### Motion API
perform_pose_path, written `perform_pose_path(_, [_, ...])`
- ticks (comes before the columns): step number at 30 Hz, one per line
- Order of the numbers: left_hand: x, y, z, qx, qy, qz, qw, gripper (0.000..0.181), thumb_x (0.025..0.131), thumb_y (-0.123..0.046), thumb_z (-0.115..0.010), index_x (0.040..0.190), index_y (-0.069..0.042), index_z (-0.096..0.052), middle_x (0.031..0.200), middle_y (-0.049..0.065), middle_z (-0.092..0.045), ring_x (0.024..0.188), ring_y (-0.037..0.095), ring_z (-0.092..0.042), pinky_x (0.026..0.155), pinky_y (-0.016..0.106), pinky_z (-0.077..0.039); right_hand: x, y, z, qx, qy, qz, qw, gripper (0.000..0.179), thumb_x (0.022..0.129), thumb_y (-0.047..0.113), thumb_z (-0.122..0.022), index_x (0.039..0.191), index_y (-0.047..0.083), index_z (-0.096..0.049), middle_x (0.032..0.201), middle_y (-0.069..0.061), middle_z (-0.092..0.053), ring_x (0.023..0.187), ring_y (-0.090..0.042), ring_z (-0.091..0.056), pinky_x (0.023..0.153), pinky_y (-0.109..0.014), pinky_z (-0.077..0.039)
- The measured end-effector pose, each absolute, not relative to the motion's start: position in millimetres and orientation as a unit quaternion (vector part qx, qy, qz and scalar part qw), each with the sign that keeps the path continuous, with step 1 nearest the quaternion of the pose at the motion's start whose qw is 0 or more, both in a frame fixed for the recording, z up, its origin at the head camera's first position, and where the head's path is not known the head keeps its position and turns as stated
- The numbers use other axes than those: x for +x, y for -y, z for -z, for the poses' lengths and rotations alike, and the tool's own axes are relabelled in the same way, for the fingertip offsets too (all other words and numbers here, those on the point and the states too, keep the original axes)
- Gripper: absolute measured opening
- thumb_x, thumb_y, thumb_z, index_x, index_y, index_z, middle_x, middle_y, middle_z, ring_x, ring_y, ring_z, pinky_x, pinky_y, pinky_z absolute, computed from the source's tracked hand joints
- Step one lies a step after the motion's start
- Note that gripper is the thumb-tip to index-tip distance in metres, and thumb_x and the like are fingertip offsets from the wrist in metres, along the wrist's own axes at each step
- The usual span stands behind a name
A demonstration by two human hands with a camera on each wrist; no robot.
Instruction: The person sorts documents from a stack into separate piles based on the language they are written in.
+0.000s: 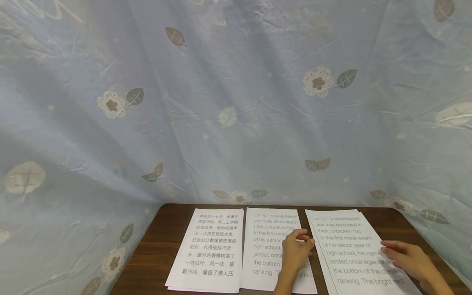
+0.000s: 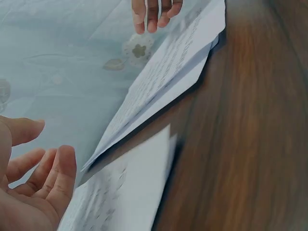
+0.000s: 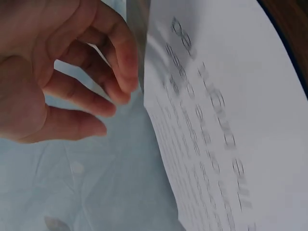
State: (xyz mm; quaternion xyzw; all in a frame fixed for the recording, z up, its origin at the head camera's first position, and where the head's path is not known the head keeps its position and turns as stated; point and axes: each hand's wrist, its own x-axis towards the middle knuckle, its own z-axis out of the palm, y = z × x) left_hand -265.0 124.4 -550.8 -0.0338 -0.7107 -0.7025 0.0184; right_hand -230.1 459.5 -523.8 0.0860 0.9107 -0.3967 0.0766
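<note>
Three stacks of printed paper lie side by side on a brown wooden table [image 1: 141, 262]. The left paper stack [image 1: 212, 246] carries Chinese text; the middle paper stack [image 1: 267, 250] and the right paper stack [image 1: 348, 246] carry the same English text. My left hand [image 1: 296, 254] hovers over the middle stack's right side, fingers loosely bent and nothing between them. At the right stack's right edge is my right hand [image 1: 409, 260], its fingertips over the print in the head view. The right wrist view shows those fingers [image 3: 91, 89] relaxed, with a gap between them and the sheet.
A pale blue cloth [image 1: 243, 123] with leaf and flower prints hangs behind the table and along both sides. A narrow strip of wood separates the middle and right stacks. Lower sheets stick out slightly under the right stack's top sheet.
</note>
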Motion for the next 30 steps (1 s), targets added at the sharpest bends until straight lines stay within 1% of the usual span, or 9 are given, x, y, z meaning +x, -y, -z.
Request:
perform_pose_path(1, [-265,-121,550,-0.033,0.712,0.702,0.013,0.036,0.089,-0.005,-0.083,0.125,-0.002,-0.075,0.101,0.004,-0.075,0.072,0.017,-0.077,0.061,0.02,-0.063,-231,-455,525,0.083,-0.899,0.422,0.085,0.063,0.109,0.036,-0.063,0.146,-0.014,-0.053,0.139,-0.033,-0.066,0.096,-0.002,-0.068,0.083,-0.035,-0.066])
perform_pose_path(2, [-266,-116,550,-0.037,0.715,0.698,0.014,0.037,0.089,-0.006,-0.083,0.125,-0.002,-0.075,0.102,0.005,-0.075,0.072,0.015,-0.077,0.061,0.02,-0.062,-232,-450,526,0.076,-0.89,0.44,0.092,0.063,0.11,0.035,-0.062,0.147,-0.014,-0.052,0.141,-0.033,-0.064,0.097,0.001,-0.066,0.086,-0.035,-0.067])
perform_pose_path(5, [-268,-100,548,-0.047,0.735,0.676,0.017,0.039,0.09,-0.009,-0.083,0.127,-0.002,-0.074,0.102,0.005,-0.075,0.074,0.007,-0.074,0.061,0.018,-0.061,-235,-433,528,0.054,-0.874,0.473,0.099,0.061,0.11,0.032,-0.061,0.148,-0.014,-0.051,0.144,-0.031,-0.063,0.099,0.004,-0.065,0.09,-0.035,-0.067])
perform_pose_path(9, [-271,-73,547,-0.051,0.763,0.644,0.024,0.04,0.091,-0.012,-0.082,0.13,-0.003,-0.073,0.101,0.001,-0.074,0.074,0.005,-0.072,0.061,0.017,-0.06,-237,-408,530,0.025,-0.857,0.504,0.102,0.059,0.11,0.026,-0.061,0.149,-0.016,-0.049,0.142,-0.03,-0.065,0.103,-0.001,-0.069,0.091,-0.033,-0.066])
perform_pose_path(14, [-277,-44,547,-0.048,0.787,0.615,0.026,0.043,0.094,-0.016,-0.08,0.133,-0.002,-0.071,0.102,-0.001,-0.074,0.077,0.003,-0.071,0.063,0.018,-0.061,-245,-379,531,0.016,-0.848,0.522,0.094,0.057,0.109,0.025,-0.063,0.147,-0.015,-0.052,0.139,-0.026,-0.067,0.105,-0.009,-0.072,0.09,-0.033,-0.066])
perform_pose_path(21, [-281,-7,548,-0.05,0.809,0.585,0.028,0.045,0.096,-0.018,-0.078,0.137,0.0,-0.069,0.106,0.004,-0.075,0.082,0.007,-0.072,0.066,0.021,-0.062,-253,-342,533,0.027,-0.839,0.538,0.076,0.056,0.106,0.026,-0.067,0.146,-0.011,-0.056,0.135,-0.023,-0.07,0.109,-0.02,-0.074,0.088,-0.033,-0.067])
perform_pose_path(24, [-283,6,548,-0.049,0.817,0.574,0.027,0.046,0.097,-0.019,-0.076,0.137,0.0,-0.068,0.107,0.004,-0.076,0.082,0.007,-0.073,0.066,0.022,-0.062,-255,-328,533,0.018,-0.833,0.548,0.072,0.055,0.106,0.025,-0.066,0.146,-0.011,-0.056,0.136,-0.025,-0.069,0.114,-0.026,-0.074,0.09,-0.036,-0.067])
perform_pose_path(28, [-285,23,548,-0.047,0.828,0.558,0.033,0.046,0.097,-0.02,-0.077,0.137,0.0,-0.068,0.107,0.005,-0.076,0.082,0.01,-0.074,0.066,0.023,-0.062,-256,-311,533,0.015,-0.822,0.565,0.063,0.054,0.105,0.023,-0.067,0.146,-0.011,-0.056,0.138,-0.029,-0.067,0.116,-0.03,-0.074,0.093,-0.038,-0.067])
perform_pose_path(30, [-286,31,548,-0.047,0.833,0.55,0.038,0.046,0.096,-0.02,-0.077,0.137,0.0,-0.068,0.107,0.005,-0.076,0.081,0.012,-0.075,0.065,0.023,-0.061,-256,-302,534,0.019,-0.817,0.573,0.06,0.054,0.104,0.021,-0.068,0.146,-0.011,-0.057,0.135,-0.027,-0.069,0.114,-0.03,-0.074,0.093,-0.039,-0.067])
